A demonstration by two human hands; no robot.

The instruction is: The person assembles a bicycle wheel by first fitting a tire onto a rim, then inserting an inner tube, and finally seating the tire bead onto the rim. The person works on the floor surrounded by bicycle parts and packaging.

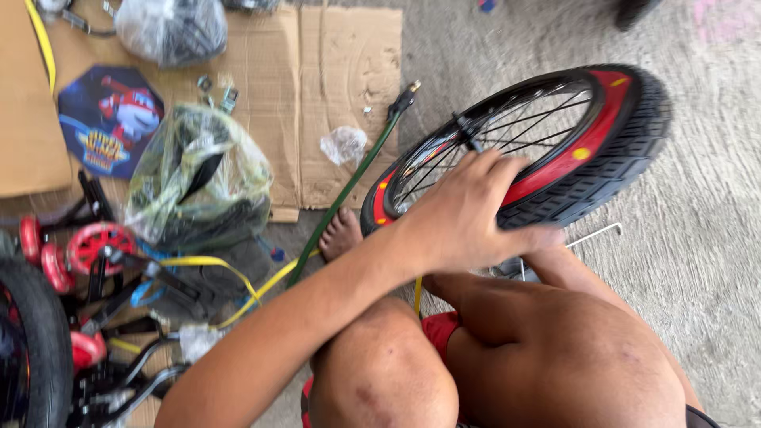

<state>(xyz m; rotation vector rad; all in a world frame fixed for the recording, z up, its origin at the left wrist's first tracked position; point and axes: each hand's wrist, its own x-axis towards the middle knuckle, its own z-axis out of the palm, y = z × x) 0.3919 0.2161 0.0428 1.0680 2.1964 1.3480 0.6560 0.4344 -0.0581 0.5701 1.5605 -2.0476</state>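
Bare knee [380, 372] lowest; left hand [468, 210] fingers spread flat on bicycle wheel [571, 135] rim, gripping nothing

bicycle wheels: 2 [555, 143] [32, 349] | small red training wheels: 3 [99, 242] | clear plastic bags: 3 [198, 178] | cardboard sheets: 2 [349, 71]

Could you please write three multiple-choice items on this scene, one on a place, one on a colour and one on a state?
1. Where does the left hand rest?
A. on the bicycle wheel
B. on the flattened cardboard
C. on the plastic bag

2. What colour is the wheel's rim?
A. yellow
B. red
C. white

3. How does the wheel stand?
A. flat on the cardboard
B. hung on a wall
C. on its edge on the concrete floor

Answers: 1 A, the palm and fingers lie over tyre and rim. 2 B, a red band runs inside the black tyre. 3 C, it stands tilted beside the knees.
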